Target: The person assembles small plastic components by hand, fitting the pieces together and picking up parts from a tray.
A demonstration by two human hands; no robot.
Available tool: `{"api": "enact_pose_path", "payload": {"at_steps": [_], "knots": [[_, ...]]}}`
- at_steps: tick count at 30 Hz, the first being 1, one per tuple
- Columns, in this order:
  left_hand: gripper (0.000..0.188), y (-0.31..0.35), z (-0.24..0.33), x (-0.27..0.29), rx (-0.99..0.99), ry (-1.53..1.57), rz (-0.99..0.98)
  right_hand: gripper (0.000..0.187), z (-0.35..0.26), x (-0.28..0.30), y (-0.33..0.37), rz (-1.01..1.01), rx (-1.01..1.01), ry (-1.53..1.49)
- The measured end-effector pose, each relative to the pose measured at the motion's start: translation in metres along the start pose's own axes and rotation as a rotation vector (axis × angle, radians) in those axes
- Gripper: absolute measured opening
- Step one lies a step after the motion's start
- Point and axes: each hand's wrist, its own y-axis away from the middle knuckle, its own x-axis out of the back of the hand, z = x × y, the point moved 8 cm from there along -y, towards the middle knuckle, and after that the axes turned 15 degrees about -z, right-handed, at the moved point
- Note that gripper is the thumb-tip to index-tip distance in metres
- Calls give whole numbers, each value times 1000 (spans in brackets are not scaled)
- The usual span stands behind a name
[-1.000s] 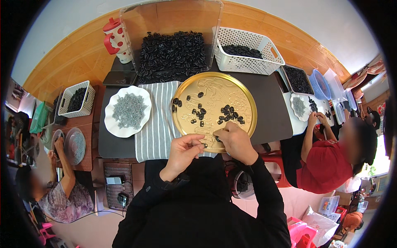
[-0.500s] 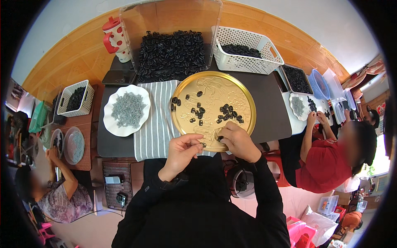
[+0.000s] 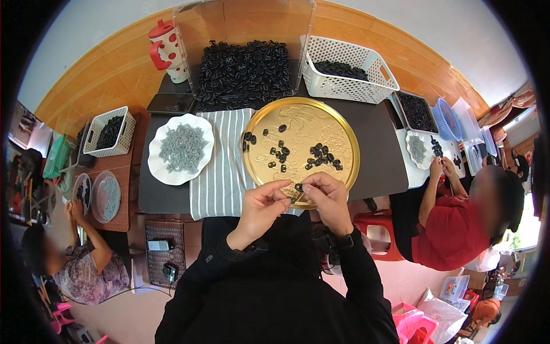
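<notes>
Over the near rim of a round gold tray (image 3: 298,112), my two hands are close together. My right hand (image 3: 329,202) pinches a small black oval plastic part (image 3: 298,187) between thumb and fingers. My left hand (image 3: 262,211) is closed in a pinch, with a small dark piece (image 3: 293,200) at its fingertips, mostly hidden. Loose black parts (image 3: 324,156) lie in small groups on the tray. To the left, a white scalloped plate (image 3: 153,150) holds a heap of small grey-clear pieces (image 3: 183,148). A grey striped cloth (image 3: 219,172) lies partly under the tray.
A clear bin heaped with black parts (image 3: 243,74) and a white perforated basket (image 3: 350,89) stand behind the tray. A red-dotted tumbler (image 3: 170,54) is at the back left. Co-workers sit on both sides, one in a red shirt (image 3: 450,229).
My right hand has lifted off the tray with a black part and come in toward my left hand. The whole view has shifted slightly rightward.
</notes>
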Motion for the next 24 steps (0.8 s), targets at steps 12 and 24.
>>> {"api": "enact_pose_path", "payload": {"at_steps": [12, 24], "knots": [[35, 1, 0, 1, -15, 19, -16, 7, 1, -16, -3, -60, 70, -7], [25, 2, -2, 4, 4, -27, 35, 5, -1, -19, -2, -102, 142, 113]]}}
